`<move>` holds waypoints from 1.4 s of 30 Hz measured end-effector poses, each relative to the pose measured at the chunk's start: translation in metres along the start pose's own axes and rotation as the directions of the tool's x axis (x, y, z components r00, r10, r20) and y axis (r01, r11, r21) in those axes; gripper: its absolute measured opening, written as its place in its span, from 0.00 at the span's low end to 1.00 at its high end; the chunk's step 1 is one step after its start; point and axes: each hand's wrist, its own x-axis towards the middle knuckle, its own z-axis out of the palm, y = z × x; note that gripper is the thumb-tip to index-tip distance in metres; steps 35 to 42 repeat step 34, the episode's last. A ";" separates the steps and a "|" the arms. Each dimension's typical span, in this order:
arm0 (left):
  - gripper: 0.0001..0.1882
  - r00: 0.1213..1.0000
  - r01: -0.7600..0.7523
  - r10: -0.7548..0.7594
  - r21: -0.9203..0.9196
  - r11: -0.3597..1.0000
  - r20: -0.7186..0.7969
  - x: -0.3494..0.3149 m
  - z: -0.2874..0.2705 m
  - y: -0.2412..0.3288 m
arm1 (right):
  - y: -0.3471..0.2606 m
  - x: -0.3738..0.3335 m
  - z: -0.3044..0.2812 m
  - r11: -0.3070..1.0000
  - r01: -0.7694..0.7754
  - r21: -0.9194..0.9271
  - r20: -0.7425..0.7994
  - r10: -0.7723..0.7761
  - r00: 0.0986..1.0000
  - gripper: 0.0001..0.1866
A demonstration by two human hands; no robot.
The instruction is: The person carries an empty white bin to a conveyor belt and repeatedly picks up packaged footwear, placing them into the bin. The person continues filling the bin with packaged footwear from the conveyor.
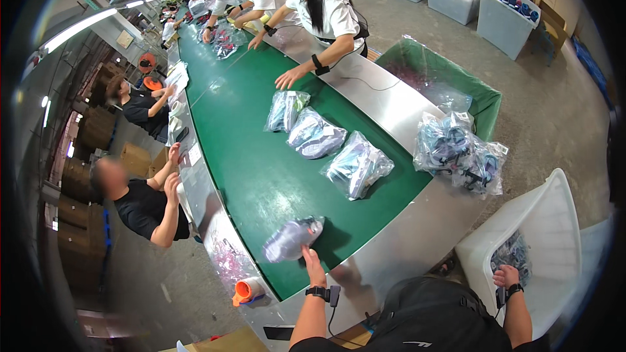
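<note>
My left hand (313,268) is at the near end of the green conveyor belt (251,176), its fingers on the lower edge of a clear plastic bag of greyish shoes (292,240). That bag is tilted and casts a shadow on the belt to its right. Farther up lie three more bagged pairs: one nearest (357,165), one in the middle (317,133) and one farthest (285,111). Down at the right, my right hand (506,277) is curled closed above a white plastic bin (561,241) with bagged items inside; nothing shows in its fingers.
Bagged goods (460,153) are heaped on the metal edge at right, beside a green-lined container (479,101). An orange cup (246,291) stands at the near left corner. Co-workers line both sides; one (147,202) has raised hands, another (323,19) reaches toward the farthest bag.
</note>
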 end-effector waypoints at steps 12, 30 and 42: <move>0.44 0.930 0.219 -0.363 -0.877 0.428 0.055 -0.009 0.009 -0.003 | 0.009 0.012 -0.007 0.998 0.009 0.056 -0.018 -0.008 1.000 0.11; 0.43 0.814 0.528 -0.178 -0.575 0.625 0.553 -0.052 0.116 0.126 | -0.025 -0.034 0.032 0.972 0.187 0.139 0.050 -0.196 0.979 0.17; 0.44 0.588 0.683 -0.195 -0.353 0.639 0.785 -0.072 0.172 0.146 | -0.050 -0.050 0.040 0.941 0.307 0.143 0.080 -0.320 0.944 0.19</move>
